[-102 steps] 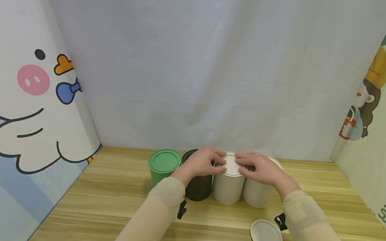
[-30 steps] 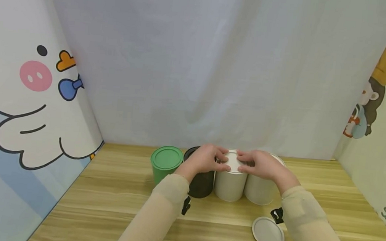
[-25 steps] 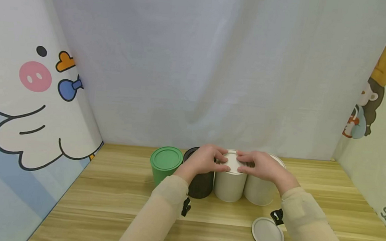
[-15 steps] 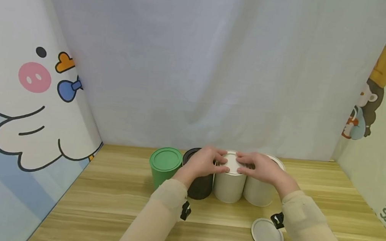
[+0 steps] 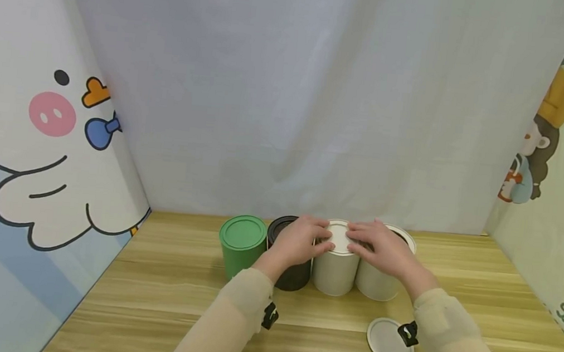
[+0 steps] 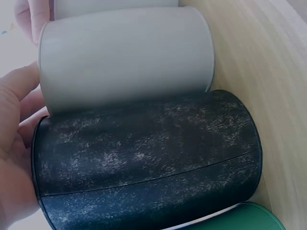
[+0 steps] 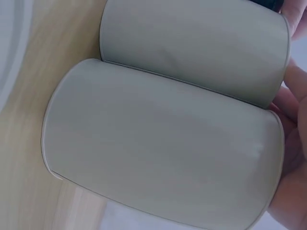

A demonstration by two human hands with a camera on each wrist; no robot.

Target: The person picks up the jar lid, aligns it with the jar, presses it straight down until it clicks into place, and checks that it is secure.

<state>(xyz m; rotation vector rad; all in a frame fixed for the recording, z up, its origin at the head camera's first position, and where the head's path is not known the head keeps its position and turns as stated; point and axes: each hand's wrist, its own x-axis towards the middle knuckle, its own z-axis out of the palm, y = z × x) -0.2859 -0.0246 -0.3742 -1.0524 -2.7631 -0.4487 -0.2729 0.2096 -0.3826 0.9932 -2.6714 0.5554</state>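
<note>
Four-in-a-row is how the cans stand, upright and side by side along the back of the table. In the head view my left hand [image 5: 300, 240] reaches over the black can [image 5: 293, 275], fingertips and thumb touching the left side of the white lid on the middle off-white can [image 5: 334, 274]. My right hand [image 5: 381, 246] spans the rightmost off-white can [image 5: 377, 282], its fingertips on the same lid's right side. That rightmost can shows a dark opening beneath the hand. Both wrist views show fingers at the can tops; parts of the fingers are hidden behind the cans.
A green lidded can [image 5: 242, 242] stands at the row's left end, by the black can. One loose round pale lid [image 5: 390, 342] lies on the wooden table [image 5: 165, 300] near the right forearm. A grey curtain [image 5: 287, 115] hangs behind the cans.
My right hand has tilted and its fingers have straightened somewhat over the lid, baring more of the rightmost can's opening. My left hand has shifted slightly. The cans and loose lid keep their places.
</note>
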